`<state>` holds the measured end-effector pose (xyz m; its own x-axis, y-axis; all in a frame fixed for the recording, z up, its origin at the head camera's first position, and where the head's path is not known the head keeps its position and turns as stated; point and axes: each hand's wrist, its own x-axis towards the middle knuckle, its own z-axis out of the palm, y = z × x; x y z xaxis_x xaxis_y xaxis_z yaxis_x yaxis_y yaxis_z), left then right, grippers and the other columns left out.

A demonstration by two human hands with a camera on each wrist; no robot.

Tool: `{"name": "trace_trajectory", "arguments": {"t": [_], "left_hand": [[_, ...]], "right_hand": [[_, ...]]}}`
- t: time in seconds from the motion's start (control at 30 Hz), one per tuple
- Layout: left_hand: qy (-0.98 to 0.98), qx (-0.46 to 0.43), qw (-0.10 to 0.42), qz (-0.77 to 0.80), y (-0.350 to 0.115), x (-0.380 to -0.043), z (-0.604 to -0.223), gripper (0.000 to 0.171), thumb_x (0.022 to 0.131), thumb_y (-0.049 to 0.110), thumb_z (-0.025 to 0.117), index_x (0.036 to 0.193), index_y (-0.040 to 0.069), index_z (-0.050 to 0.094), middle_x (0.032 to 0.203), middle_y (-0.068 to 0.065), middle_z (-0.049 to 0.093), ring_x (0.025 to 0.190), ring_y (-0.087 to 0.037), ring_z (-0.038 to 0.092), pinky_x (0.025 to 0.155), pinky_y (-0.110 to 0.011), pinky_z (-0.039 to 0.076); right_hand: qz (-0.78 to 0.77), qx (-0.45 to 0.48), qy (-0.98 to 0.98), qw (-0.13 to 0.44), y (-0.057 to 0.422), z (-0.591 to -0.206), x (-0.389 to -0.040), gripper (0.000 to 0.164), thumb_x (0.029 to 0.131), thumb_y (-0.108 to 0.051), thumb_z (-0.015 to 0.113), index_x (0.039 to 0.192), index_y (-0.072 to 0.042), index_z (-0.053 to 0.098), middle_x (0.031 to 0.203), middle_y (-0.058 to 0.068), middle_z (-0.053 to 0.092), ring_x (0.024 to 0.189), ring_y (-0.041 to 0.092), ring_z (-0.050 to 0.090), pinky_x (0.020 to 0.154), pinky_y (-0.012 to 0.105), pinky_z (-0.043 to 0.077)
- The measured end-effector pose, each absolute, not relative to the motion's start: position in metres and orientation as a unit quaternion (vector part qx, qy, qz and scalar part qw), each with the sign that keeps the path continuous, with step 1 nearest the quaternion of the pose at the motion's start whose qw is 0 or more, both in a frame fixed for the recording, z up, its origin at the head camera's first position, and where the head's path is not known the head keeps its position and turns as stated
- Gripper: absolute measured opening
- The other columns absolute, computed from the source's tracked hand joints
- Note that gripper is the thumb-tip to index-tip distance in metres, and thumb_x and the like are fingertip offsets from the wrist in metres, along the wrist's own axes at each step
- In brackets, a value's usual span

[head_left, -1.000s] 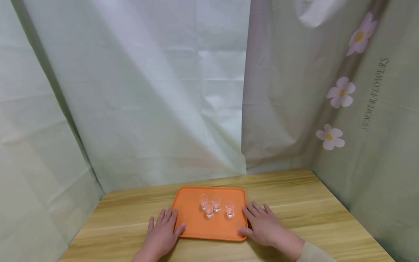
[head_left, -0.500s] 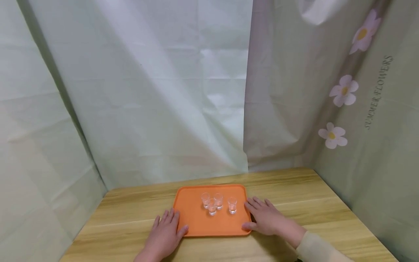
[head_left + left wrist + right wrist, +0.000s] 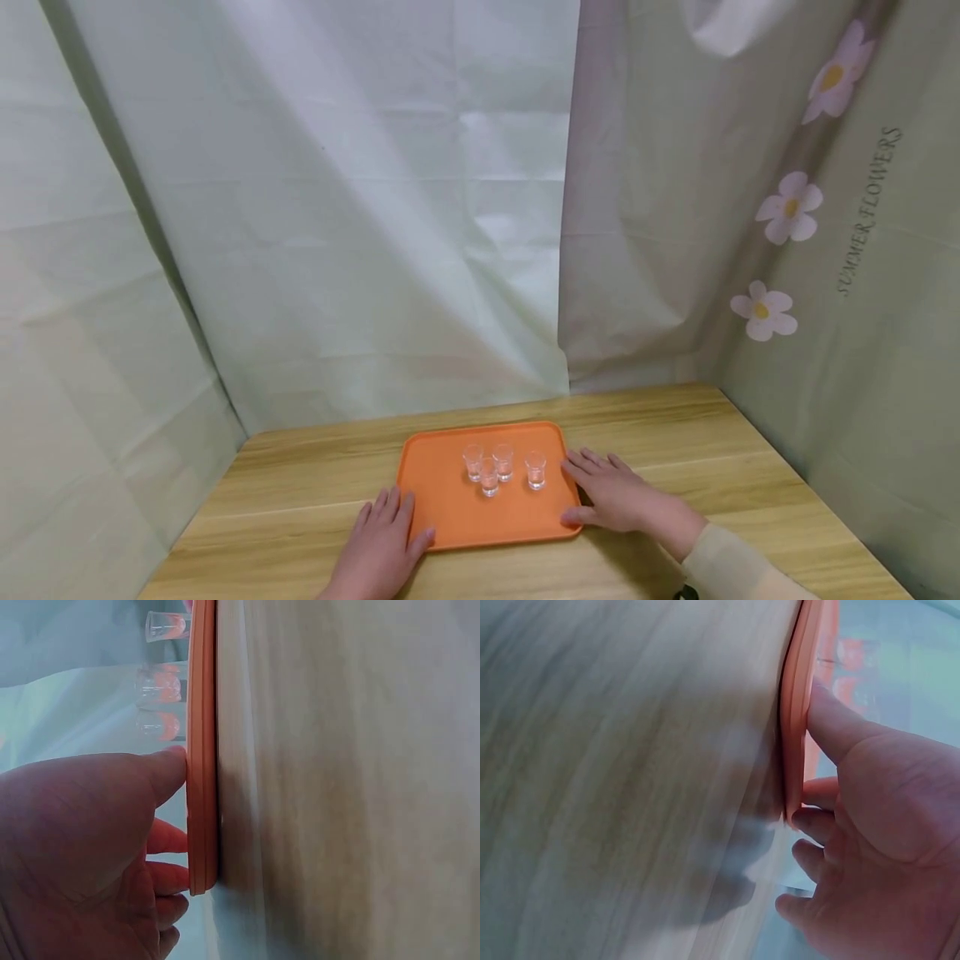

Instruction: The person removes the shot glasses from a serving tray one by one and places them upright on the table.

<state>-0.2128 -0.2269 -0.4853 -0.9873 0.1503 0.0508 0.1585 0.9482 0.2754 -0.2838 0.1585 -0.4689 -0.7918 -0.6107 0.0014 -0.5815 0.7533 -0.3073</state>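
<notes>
An orange tray (image 3: 442, 512) lies on the wooden table with several small clear shot glasses upright on it. Three glasses (image 3: 490, 480) cluster near the middle; a lone shot glass (image 3: 536, 472) stands to their right. My left hand (image 3: 378, 546) rests at the tray's near left corner, thumb on the rim and fingers along the left side. On the other side, my right hand (image 3: 615, 496) touches the right edge, fingers spread and thumb by the near corner. Both wrist views show the thumb right at the rim (image 3: 202, 772), fingers fairly straight.
The wooden table (image 3: 285, 492) extends around the tray. Pale green curtains (image 3: 360, 250) hang behind it and on both sides, the right one with printed flowers (image 3: 763, 311). A small dark object (image 3: 686, 592) shows beside the right sleeve.
The tray has turned slightly, its right side going away from me and its left side nearer, with glasses and both hands moving along. The head view has shifted a little too.
</notes>
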Motion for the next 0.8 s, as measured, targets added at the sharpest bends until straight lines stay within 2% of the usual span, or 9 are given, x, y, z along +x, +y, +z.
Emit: {"name": "trace_trajectory", "arguments": {"t": [0.23,0.4,0.8], "left_hand": [[-0.987,-0.083,0.021,-0.134,-0.225,-0.207,-0.486,0.071,0.108,0.045,0.07,0.148,-0.013,0.06,0.159,-0.04,0.048,0.152,-0.059,0.039,0.125,-0.075,0.028],[-0.988,-0.078,0.011,-0.134,-0.225,-0.207,-0.489,0.071,0.107,0.045,0.071,0.148,-0.012,0.06,0.158,-0.039,0.05,0.152,-0.059,0.04,0.126,-0.075,0.028],[-0.986,-0.089,-0.01,-0.142,-0.226,-0.206,-0.49,0.071,0.106,0.045,0.073,0.149,-0.011,0.06,0.157,-0.041,0.049,0.15,-0.061,0.041,0.125,-0.075,0.028]], "right_hand": [[-0.166,-0.331,0.928,0.042,0.167,-0.485,-0.295,0.093,0.102,-0.064,0.068,0.162,0.004,0.048,0.171,0.026,0.041,0.159,0.051,0.035,0.126,0.077,0.025],[-0.156,-0.324,0.931,0.062,0.161,-0.465,-0.28,0.09,0.102,-0.055,0.074,0.162,0.007,0.047,0.171,0.029,0.04,0.158,0.053,0.035,0.125,0.078,0.026],[-0.162,-0.333,0.927,0.067,0.165,-0.466,-0.276,0.092,0.102,-0.056,0.073,0.162,0.008,0.046,0.17,0.032,0.04,0.158,0.055,0.034,0.123,0.081,0.026]]}}
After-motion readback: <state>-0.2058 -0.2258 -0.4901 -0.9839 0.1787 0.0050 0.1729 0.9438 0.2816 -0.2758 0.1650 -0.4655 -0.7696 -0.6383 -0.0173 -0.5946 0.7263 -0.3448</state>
